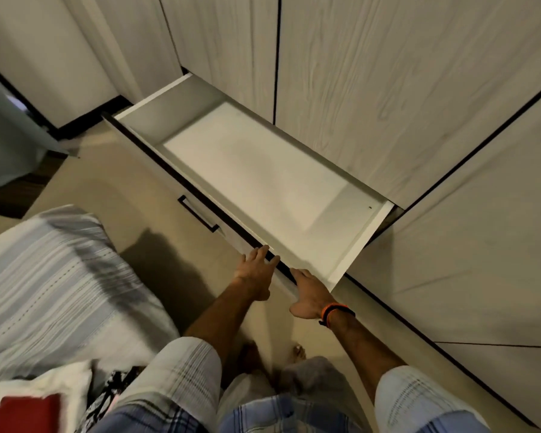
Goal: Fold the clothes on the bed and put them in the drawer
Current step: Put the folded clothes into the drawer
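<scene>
A: Nearest the camera, lower left of the frame?

B: The clothes [28,401], a red piece and a white one with a black-and-white print beside them, lying on the bed [44,276]. None looks folded yet, as far as the blur lets me tell.

A: And the 2 hands?

B: Both at lower centre, on the drawer [247,170] front. The left hand [255,268] has its fingers spread straight over the top edge; the right hand [310,292] (orange-and-black band at the wrist) hooks its fingers over that edge, thumb hanging below. Neither carries a garment. I'd judge they sit there to work the drawer.

A: Farther up?

B: The drawer stands pulled out at centre, nothing in it, its handle [199,214] untouched. Wardrobe doors [388,73] fill the top.
</scene>
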Demonstrator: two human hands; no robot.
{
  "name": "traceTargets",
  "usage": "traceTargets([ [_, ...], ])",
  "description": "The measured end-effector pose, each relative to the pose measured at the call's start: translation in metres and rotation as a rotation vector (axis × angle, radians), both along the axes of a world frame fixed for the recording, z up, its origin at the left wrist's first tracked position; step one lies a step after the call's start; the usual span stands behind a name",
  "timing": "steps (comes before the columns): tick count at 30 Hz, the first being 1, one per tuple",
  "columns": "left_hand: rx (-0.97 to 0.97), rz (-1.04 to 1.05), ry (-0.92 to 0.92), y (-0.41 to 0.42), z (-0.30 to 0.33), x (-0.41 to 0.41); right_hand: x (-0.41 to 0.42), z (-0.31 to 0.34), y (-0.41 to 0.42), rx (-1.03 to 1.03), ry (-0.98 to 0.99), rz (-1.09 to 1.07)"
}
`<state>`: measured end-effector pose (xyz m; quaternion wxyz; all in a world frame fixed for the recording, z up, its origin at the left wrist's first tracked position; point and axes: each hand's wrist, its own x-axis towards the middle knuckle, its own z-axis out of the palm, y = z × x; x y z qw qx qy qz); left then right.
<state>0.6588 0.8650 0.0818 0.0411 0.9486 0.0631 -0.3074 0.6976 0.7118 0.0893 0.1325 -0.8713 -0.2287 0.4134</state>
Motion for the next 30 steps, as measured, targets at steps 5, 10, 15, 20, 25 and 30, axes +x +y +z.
traceTargets([
  [5, 0.046, 0.082, -0.002, -0.013, -0.002, -0.024, -0.008, 0.002, -0.011, 0.077, 0.091, 0.021],
  [10, 0.112, 0.188, 0.011, -0.027, 0.002, -0.044, -0.015, 0.004, -0.025, 0.135, 0.173, 0.089],
  [15, 0.089, 0.298, 0.04, -0.034, 0.002, -0.064, -0.03, 0.003, -0.031, 0.173, 0.27, 0.167],
  [20, 0.043, 0.382, 0.049, -0.039, 0.004, -0.09, -0.051, 0.002, -0.027, 0.176, 0.282, 0.233],
  [25, -0.007, 0.42, 0.037, -0.033, 0.004, -0.113, -0.066, 0.003, -0.021, 0.183, 0.27, 0.235],
  [30, -0.037, 0.443, 0.023, -0.03, 0.005, -0.124, -0.072, 0.001, -0.019, 0.202, 0.261, 0.227],
])
